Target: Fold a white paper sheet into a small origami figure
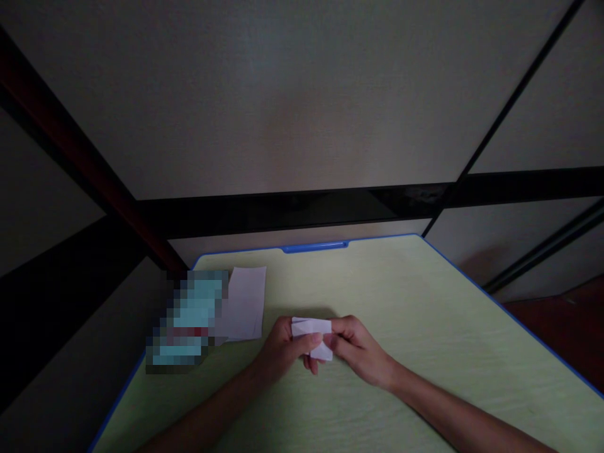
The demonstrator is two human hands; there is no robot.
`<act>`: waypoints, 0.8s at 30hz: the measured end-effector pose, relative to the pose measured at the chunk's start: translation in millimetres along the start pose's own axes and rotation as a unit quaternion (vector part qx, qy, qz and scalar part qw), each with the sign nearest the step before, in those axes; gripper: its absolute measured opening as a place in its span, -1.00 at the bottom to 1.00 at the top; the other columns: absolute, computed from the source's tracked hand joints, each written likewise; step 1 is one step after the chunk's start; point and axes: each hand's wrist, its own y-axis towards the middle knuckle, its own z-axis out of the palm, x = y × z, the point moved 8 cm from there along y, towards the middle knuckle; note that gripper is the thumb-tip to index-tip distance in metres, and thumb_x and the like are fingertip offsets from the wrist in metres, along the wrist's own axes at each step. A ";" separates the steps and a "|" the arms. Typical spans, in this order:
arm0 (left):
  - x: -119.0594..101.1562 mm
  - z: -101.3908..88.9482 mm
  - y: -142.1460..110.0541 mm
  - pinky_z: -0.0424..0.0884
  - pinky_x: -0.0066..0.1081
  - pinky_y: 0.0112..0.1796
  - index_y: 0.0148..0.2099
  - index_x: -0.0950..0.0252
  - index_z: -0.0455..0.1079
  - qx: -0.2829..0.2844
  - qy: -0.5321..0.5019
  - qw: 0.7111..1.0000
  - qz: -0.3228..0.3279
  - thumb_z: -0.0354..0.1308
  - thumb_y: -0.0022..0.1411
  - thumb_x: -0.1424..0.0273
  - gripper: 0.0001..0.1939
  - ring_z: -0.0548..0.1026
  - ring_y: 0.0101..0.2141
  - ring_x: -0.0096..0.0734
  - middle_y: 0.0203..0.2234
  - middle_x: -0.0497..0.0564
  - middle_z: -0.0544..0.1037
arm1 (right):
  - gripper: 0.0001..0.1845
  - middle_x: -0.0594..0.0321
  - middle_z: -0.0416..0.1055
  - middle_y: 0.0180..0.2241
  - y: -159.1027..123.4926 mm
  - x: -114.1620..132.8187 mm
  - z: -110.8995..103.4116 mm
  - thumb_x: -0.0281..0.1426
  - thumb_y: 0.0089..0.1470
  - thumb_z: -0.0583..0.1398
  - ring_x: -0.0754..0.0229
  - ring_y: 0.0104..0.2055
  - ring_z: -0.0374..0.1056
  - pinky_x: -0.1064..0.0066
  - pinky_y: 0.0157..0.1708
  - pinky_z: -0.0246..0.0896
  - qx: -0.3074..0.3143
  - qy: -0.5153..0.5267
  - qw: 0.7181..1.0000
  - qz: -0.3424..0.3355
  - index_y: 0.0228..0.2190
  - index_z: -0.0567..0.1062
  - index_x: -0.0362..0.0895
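Between my two hands, above the middle of the table, is a small folded piece of white paper (312, 326) with overlapping layers. My left hand (289, 345) grips it from the left, the thumb lying across its front and the fingertips curling out below. On the other side my right hand (353, 346) pinches the paper's right edge between thumb and fingers. Part of the paper is hidden behind the left thumb. Several flat white sheets of paper (246, 302) seem to lie stacked to the left of my left hand.
The pale wood-look table (401, 296) has a blue rim and a blue slot (315, 247) at its far edge. A pixelated, teal-looking item (195, 314) lies at the left, against the paper sheets. Close behind the table stand light panels with a black band (292, 211).
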 end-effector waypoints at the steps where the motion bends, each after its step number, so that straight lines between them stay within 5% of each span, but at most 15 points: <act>1: 0.5 -1.3 0.3 0.22 -0.56 -0.70 -0.64 0.43 0.32 -0.008 -0.007 1.000 0.000 0.11 -0.12 0.26 -0.71 0.30 -0.76 -0.57 -0.79 -0.05 0.37 | -0.61 0.28 0.29 -0.67 0.7 -1.4 -1.6 -0.26 0.00 -0.01 0.36 -0.59 0.16 0.51 -0.51 0.06 -0.008 0.006 1.000 0.002 -0.69 0.34 -0.24; 7: 6.3 -9.6 2.4 0.17 -0.56 -0.75 -0.59 0.41 0.29 -0.061 -0.065 0.996 -0.019 0.07 -0.10 0.25 -0.72 0.29 -0.78 -0.57 -0.77 -0.06 0.37 | -0.66 0.37 0.18 -0.76 4.2 -20.5 -19.4 -0.29 -0.04 0.04 0.45 -0.74 -0.08 0.57 -0.74 -0.28 -0.066 0.020 0.997 0.029 -0.71 0.25 -0.22; 17: 11.3 -9.0 2.7 0.17 -0.55 -0.74 -0.64 0.41 0.29 -0.059 -0.041 0.997 -0.028 0.08 -0.11 0.26 -0.71 0.27 -0.79 -0.57 -0.81 -0.05 0.36 | -0.76 0.32 0.29 -0.68 -0.4 -4.3 -16.0 -0.41 -0.08 0.06 0.35 -0.58 0.16 0.51 -0.52 0.03 -0.074 0.012 0.997 -0.006 -0.69 0.29 -0.21; 24: 7.0 -7.6 1.5 0.15 -0.56 -0.74 -0.58 0.42 0.30 -0.049 -0.047 0.997 -0.035 0.12 -0.17 0.31 -0.78 0.28 -0.77 -0.58 -0.76 -0.05 0.39 | -0.72 0.39 0.17 -0.75 -0.5 -15.7 -24.6 -0.37 -0.09 0.05 0.44 -0.73 -0.08 0.56 -0.71 -0.19 -0.120 0.010 0.993 0.013 -0.72 0.28 -0.22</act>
